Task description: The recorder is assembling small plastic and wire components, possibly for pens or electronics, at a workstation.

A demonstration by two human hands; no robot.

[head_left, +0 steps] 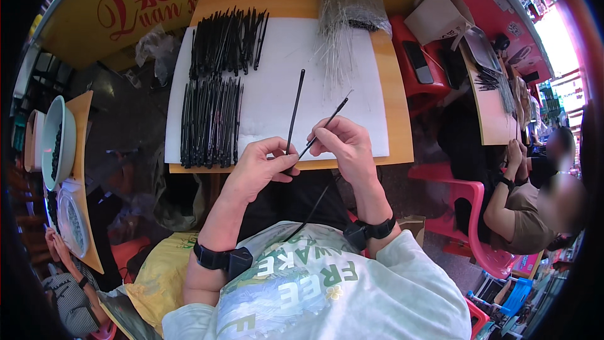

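Left hand: the left hand [267, 160] has thumb and fingers closed on the low end of an upright black stick [296, 110], which rises over the near part of the white board [283, 50].
Right hand: the right hand [348, 145] pinches a slanted black stick [327, 123] partway along, thumb against forefinger. Its lower end runs to the left fingertips; whether it touches the other stick there I cannot tell.
Tip: a fine pale wire end [348, 94] seems to show at the top of the slanted stick.
Black rows: an upper row of black sticks [226, 44] and a lower row of black sticks [211, 123] lie along the board's left side.
Wires: thin pale wires [336, 50] fan from a clear bag [355, 3] at the far right.
Step in hand: looks like fine fingertip work on a single stick — probably fitting stick and wire together, though the join is too small to read.
Next move calls for: my judgement — a steady left grip, a light right pinch, and the wire kept in line so the stick doesn't bend.
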